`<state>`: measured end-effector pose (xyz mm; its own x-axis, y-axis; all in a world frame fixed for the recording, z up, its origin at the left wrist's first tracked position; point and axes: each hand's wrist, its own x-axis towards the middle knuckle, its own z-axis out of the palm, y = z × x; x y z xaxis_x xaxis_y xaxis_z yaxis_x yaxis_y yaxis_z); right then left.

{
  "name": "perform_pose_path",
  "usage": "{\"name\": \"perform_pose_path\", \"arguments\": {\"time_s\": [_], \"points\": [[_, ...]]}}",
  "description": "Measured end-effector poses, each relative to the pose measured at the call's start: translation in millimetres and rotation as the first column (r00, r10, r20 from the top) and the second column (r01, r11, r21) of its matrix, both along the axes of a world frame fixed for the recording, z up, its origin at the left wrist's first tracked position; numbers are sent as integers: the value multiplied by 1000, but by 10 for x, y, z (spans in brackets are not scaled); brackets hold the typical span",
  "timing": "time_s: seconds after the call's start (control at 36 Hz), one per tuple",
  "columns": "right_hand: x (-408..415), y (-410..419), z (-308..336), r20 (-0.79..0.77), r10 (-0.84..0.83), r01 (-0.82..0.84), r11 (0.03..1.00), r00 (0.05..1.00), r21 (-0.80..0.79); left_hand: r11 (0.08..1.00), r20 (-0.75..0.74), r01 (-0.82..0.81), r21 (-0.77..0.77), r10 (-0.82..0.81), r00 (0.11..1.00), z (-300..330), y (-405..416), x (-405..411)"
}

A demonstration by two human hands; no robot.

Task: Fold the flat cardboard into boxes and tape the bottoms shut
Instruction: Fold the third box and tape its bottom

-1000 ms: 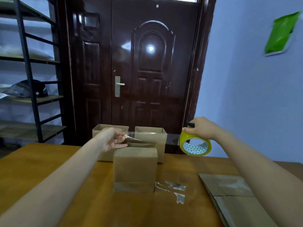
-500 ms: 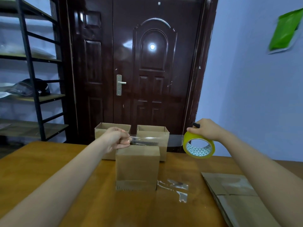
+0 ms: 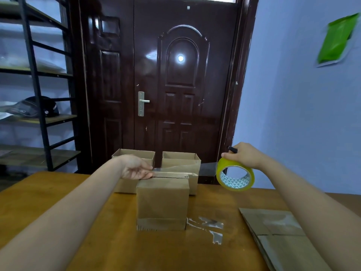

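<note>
Tape strip (image 3: 175,169) lower than a second ago, now nearly on the upturned box (image 3: 162,202) at mid-tabletop (image 3: 58,202), so sealing looks close | left hand (image 3: 134,169) pinches strip's free end at box's left top edge | right hand (image 3: 244,156) grips tape roll (image 3: 235,178), off box's right, near tabletop's far edge.

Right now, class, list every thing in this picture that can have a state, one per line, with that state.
Brown cardboard box nearest the camera: folded, standing on the wooden table.
Two brown cardboard boxes behind: tops open.
Yellow tape roll: lifted, clear strip pulled out.
Left hand: holding the strip's end.
Right hand: gripping the roll.
Flat brown cardboard stack: unfolded.
Dark wooden door: closed.
</note>
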<state>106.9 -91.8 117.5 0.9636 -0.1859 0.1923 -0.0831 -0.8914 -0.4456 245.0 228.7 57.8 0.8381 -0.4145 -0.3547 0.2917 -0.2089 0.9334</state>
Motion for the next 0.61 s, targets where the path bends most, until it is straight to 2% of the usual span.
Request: {"name": "perform_pose_path", "arguments": {"time_s": [0.17, 0.36, 0.61], "points": [[44, -10, -31, -8, 11, -11, 1000, 1000, 10, 995, -42, 72, 69, -69, 997, -22, 42, 95], [90, 6, -51, 8, 17, -17, 999, 1000, 32, 982, -232, -34, -184, -9, 973, 13, 124, -58], [187, 142, -73, 14, 28, -28, 999, 1000, 19, 932, -267, -134, -338, 42, 963, -113, 239, -133]]}}
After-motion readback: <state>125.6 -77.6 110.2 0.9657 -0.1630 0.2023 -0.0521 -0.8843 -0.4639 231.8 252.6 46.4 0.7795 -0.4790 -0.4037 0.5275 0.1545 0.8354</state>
